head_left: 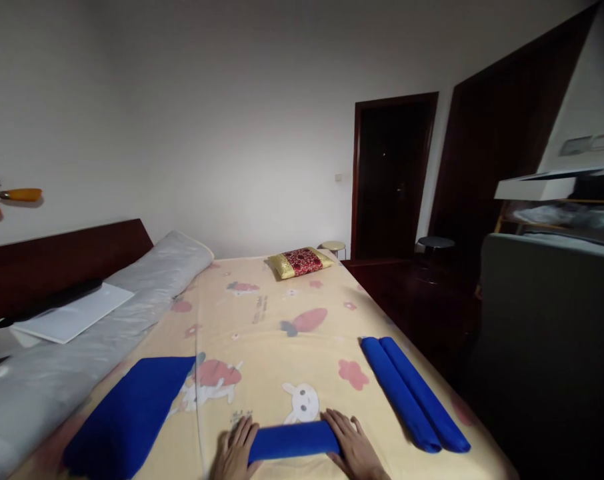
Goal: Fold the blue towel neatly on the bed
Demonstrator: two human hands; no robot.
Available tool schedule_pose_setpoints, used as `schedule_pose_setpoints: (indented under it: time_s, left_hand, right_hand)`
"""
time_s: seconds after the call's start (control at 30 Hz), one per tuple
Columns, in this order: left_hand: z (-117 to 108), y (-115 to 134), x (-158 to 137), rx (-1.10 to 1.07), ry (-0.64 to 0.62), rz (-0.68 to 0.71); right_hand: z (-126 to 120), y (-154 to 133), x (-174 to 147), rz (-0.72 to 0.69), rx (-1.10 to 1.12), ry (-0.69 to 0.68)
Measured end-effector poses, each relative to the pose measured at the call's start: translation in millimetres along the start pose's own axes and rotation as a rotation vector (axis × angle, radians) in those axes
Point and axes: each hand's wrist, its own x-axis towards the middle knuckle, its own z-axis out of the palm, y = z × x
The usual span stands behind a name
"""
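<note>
A rolled blue cloth (295, 441) lies crosswise on the bed near its front edge. My left hand (238, 448) grips its left end, fingers on top and thumb along the near side. At the other end, my right hand (355, 445) holds it the same way. Two longer blue cloth rolls (413, 393) lie side by side near the bed's right edge. Off to the left, a flat blue cloth (132, 417) is spread out on the sheet.
The bed (282, 353) has a cream sheet printed with rabbits and carrots. Along its left side runs a grey bolster-like roll (147, 293) with a white board (75, 312) on it. A gold and red pillow (301, 262) sits at the far end. Stools (436, 243) stand beyond.
</note>
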Motion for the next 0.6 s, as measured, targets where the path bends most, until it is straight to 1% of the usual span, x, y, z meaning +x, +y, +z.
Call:
schedule_pose_setpoints:
  time_s: [0.07,0.13,0.2,0.27,0.37,0.43,0.53,0.6]
  left_hand:
    - [-0.2,-4.4,0.7,0.015,0.005,-0.003]
    - [-3.6,-6.3,1.0,0.022,-0.009,0.008]
    - [-10.2,-4.9,0.4,0.028,-0.024,0.02]
    - [-17.6,-0.6,-1.5,0.041,-0.026,-0.009]
    - [-24.2,9.6,-4.9,0.081,-0.064,-0.143]
    - [-23.3,19.0,-5.3,0.097,-0.098,-0.204]
    - [-15.3,40.9,-1.8,0.025,-0.094,-0.223]
    - [-7.8,61.5,0.7,-0.057,-0.022,-0.187]
  right_hand:
    - [-6.1,-6.3,-4.2,0.059,-0.025,0.031]
    - [-17.2,-17.3,-6.3,0.091,-0.06,0.033]
    - [-33.1,-30.4,-4.3,0.091,-0.09,0.023]
    - [-53.9,-42.7,1.2,0.088,-0.11,0.025]
    - [-94.8,-60.7,9.5,0.078,-0.122,0.049]
    - [-127.1,-77.7,11.4,0.05,-0.122,0.082]
    - [-176.1,-115.8,7.3,-0.037,-0.13,0.138]
    - [-203.9,-145.9,1.4,-0.112,-0.139,0.165]
